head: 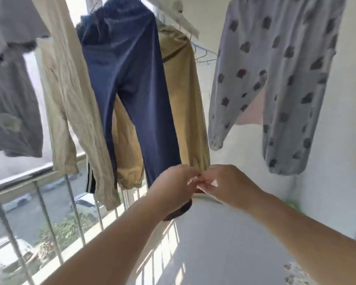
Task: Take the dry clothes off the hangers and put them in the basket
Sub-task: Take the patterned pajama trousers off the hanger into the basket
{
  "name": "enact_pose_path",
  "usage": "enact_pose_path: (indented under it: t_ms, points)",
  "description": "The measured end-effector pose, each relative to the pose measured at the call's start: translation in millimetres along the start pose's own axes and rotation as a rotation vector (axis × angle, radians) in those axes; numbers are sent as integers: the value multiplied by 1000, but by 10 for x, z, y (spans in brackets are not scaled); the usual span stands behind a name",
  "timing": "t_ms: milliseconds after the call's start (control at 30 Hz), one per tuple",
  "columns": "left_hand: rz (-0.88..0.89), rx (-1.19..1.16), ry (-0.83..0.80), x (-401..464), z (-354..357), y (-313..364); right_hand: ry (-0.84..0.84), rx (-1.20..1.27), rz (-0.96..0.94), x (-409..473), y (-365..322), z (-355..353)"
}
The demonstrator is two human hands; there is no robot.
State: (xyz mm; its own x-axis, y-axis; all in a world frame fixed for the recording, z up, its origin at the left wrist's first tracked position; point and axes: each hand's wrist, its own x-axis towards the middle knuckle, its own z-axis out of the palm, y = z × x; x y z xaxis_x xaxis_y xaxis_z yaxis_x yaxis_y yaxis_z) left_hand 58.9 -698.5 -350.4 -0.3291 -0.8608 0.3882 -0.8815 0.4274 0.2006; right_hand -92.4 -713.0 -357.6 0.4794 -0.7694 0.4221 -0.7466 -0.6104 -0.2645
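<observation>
Navy trousers [130,83] hang from a hanger at top centre, between a cream garment [70,95] and tan trousers [185,103]. Grey spotted trousers [280,75] hang at the right, and a grey top [10,95] at the far left. My left hand [173,186] and my right hand [228,186] meet fingertip to fingertip at the lower end of the navy trousers' right leg. Both have curled fingers pinching the fabric there. The dark cuff [179,211] droops below my left hand. No basket is in view.
A metal balcony railing [39,194] runs along the left, with a street and parked cars below. A white wall [337,140] closes the right side. An empty blue hanger [203,54] hangs behind the tan trousers. Spotted fabric [292,272] shows at the bottom right.
</observation>
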Motion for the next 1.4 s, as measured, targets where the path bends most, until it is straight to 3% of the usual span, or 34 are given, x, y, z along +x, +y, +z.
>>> enact_pose_path:
  t_ms: [400, 733, 1067, 1267, 1400]
  points:
    - [187, 66, 282, 1525, -887, 946, 316, -294, -76, 631, 740, -1766]
    - [227, 194, 486, 2880, -1277, 1611, 429, -601, -104, 1315, 1568, -2892]
    - [235, 143, 663, 3739, -1454, 1748, 551, -766, -100, 1821, 1919, -3392]
    - [239, 109, 770, 4277, -1604, 1605, 674, -942, 25, 2274, 2035, -3525]
    - [208, -7, 757, 4700, -1791, 1509, 771, -970, 147, 2495, 1957, -3728]
